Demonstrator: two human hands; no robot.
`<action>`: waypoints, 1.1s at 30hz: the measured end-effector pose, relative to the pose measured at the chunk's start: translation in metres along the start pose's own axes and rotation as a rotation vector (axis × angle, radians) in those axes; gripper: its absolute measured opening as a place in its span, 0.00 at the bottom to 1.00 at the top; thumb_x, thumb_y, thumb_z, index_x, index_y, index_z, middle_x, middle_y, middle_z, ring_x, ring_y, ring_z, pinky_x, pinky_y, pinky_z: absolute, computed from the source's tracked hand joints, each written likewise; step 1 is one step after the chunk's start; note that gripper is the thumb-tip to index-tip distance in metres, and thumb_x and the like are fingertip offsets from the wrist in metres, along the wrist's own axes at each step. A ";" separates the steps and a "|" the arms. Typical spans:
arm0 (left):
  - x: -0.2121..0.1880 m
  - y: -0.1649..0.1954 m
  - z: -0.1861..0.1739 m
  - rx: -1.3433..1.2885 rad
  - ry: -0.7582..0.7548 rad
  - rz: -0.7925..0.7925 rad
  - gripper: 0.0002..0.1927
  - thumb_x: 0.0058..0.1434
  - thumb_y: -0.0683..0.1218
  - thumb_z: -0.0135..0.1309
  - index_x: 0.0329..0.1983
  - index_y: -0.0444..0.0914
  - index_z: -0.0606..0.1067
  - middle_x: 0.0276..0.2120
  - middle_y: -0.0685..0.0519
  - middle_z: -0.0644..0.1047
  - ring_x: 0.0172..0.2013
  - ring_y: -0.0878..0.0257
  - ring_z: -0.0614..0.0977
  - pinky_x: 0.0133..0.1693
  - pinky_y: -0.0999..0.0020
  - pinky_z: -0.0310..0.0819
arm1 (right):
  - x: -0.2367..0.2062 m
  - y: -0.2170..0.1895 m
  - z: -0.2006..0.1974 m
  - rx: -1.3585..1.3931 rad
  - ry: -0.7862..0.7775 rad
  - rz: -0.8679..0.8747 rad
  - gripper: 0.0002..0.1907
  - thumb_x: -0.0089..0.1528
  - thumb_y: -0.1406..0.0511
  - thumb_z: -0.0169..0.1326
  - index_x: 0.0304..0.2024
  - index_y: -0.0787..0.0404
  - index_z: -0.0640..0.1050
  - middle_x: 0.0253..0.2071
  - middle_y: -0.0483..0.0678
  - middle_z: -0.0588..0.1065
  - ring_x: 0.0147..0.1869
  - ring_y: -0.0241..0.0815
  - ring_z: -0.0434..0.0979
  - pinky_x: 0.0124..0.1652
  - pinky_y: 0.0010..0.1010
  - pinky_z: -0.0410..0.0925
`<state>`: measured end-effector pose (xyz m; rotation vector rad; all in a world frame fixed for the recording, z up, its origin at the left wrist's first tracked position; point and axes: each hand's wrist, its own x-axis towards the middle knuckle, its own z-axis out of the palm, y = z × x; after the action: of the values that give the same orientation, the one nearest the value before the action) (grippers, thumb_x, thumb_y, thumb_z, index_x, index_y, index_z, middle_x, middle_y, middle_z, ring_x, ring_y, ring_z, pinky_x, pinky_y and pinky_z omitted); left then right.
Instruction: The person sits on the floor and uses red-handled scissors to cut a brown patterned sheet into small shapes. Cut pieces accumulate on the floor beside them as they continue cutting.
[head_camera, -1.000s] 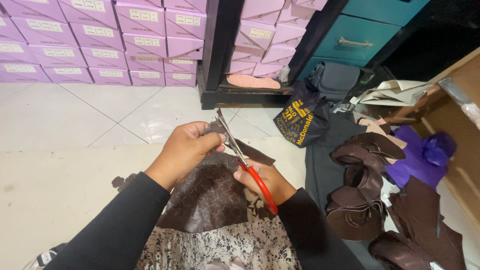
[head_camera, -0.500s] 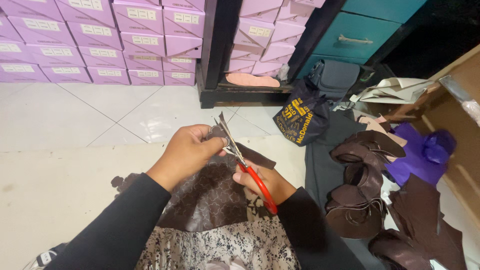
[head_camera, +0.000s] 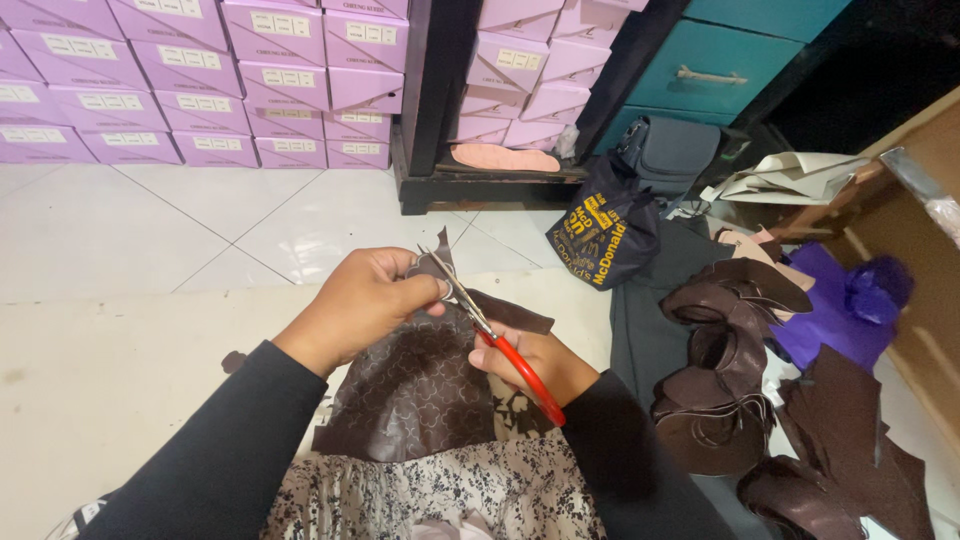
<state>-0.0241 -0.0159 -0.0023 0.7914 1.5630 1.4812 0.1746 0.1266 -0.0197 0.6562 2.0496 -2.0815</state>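
1. A dark brown leather piece (head_camera: 425, 385) with a faint embossed pattern lies at the lower centre of the frame, over a lap covered in black-and-cream floral cloth (head_camera: 450, 490); its edges are uneven and one corner rises toward the fingers.
2. The left hand (head_camera: 365, 300) has its grip pinched together on that raised upper corner of the leather.
3. The right hand (head_camera: 530, 360) has its grip clamped on the red handles of the scissors (head_camera: 490, 335), whose thin metal blades point up and left and meet the leather beside the left fingertips.
4. At the right of the frame, curled brown leather offcuts (head_camera: 725, 390) are heaped on the floor, with purple cloth (head_camera: 840, 310) just beyond them.
5. Above centre, a dark carrier bag (head_camera: 605, 225) slumps on the floor; what it holds cannot be told.
6. Across the upper left, lilac cardboard boxes (head_camera: 240, 70) are stacked in rows, all closed.
7. A teal drawer unit (head_camera: 720, 60) stands at the upper right.
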 end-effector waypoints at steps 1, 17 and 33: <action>0.000 0.000 0.000 -0.017 -0.004 -0.002 0.08 0.58 0.44 0.58 0.34 0.32 0.81 0.27 0.53 0.83 0.26 0.72 0.80 0.30 0.77 0.72 | 0.001 0.000 0.000 0.024 -0.013 0.007 0.06 0.66 0.62 0.52 0.39 0.56 0.70 0.23 0.34 0.59 0.24 0.26 0.55 0.26 0.21 0.50; 0.003 -0.010 0.006 0.104 0.049 0.060 0.09 0.60 0.46 0.59 0.32 0.34 0.81 0.26 0.53 0.84 0.23 0.72 0.77 0.27 0.75 0.69 | 0.000 0.002 0.003 -0.164 0.069 -0.058 0.08 0.66 0.59 0.53 0.38 0.54 0.70 0.27 0.34 0.58 0.30 0.26 0.56 0.30 0.20 0.52; 0.010 -0.021 0.014 -0.284 0.009 0.018 0.05 0.61 0.41 0.57 0.39 0.35 0.76 0.33 0.53 0.82 0.31 0.68 0.84 0.33 0.77 0.75 | 0.002 -0.004 0.006 -0.026 -0.015 -0.012 0.09 0.65 0.59 0.50 0.40 0.56 0.69 0.31 0.38 0.63 0.35 0.31 0.65 0.35 0.23 0.61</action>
<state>-0.0151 -0.0027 -0.0244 0.6343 1.3153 1.6753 0.1701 0.1217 -0.0165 0.6234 2.0743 -2.0562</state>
